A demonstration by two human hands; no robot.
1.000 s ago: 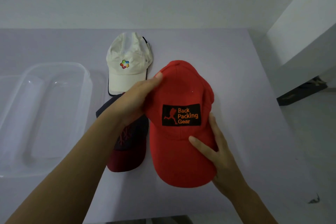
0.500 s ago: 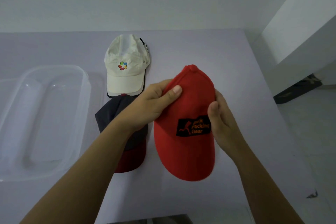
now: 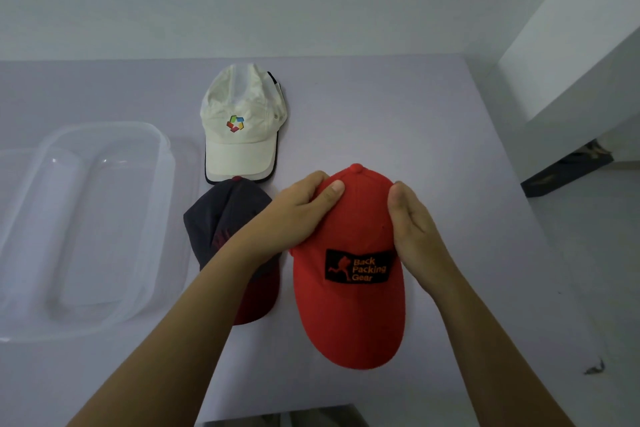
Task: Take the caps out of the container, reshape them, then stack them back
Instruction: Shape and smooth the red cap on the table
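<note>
Both bare forearms reach forward from the lower edge of the view and converge toward the middle. The left hand [image 3: 301,211] lies palm down, fingers curled around the left side of the red cap [image 3: 349,305], its thumb pressed flat on top, nail facing up. The right hand [image 3: 414,229] stands on edge opposite it, palm turned inward against the cap's right side, thumb tip uppermost. The two thumbs sit near each other, apart.

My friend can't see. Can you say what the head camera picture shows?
Two bare hands, left hand and right hand, press the crown of a red fabric cap over a pale table. Beside it lie a dark navy cap, a cream cap and an empty clear plastic container.
</note>
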